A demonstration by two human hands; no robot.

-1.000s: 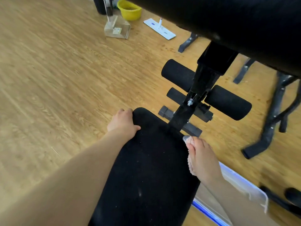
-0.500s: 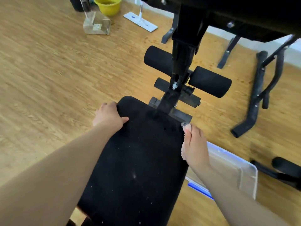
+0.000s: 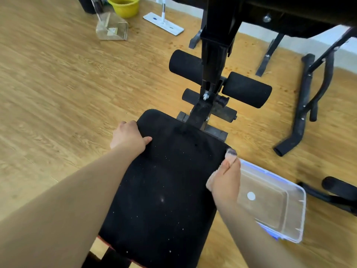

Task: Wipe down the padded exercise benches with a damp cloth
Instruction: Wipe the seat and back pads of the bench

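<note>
A black padded bench [image 3: 164, 182], speckled with pale dust, runs away from me down the middle of the view. My left hand [image 3: 128, 137] grips its far left corner, thumb on top of the pad. My right hand [image 3: 226, 176] holds a small pale cloth [image 3: 230, 152] against the pad's right edge near the far right corner. Only a bit of the cloth shows past my fingertips and under my palm. Beyond the pad stand the black foam leg rollers [image 3: 245, 89] on the upright post.
A clear plastic tub [image 3: 289, 209] lies on the wooden floor right of the bench. Black frame legs [image 3: 301, 117] of another machine stand at right. At the back are a yellow bucket [image 3: 124, 5], a clear dustpan [image 3: 112, 27] and a white flat mop head [image 3: 163, 24].
The view has tilted up and pulled back, showing more of the bench and the tub. My right hand with the cloth stays on the pad's right edge; my left hand keeps its grip.
</note>
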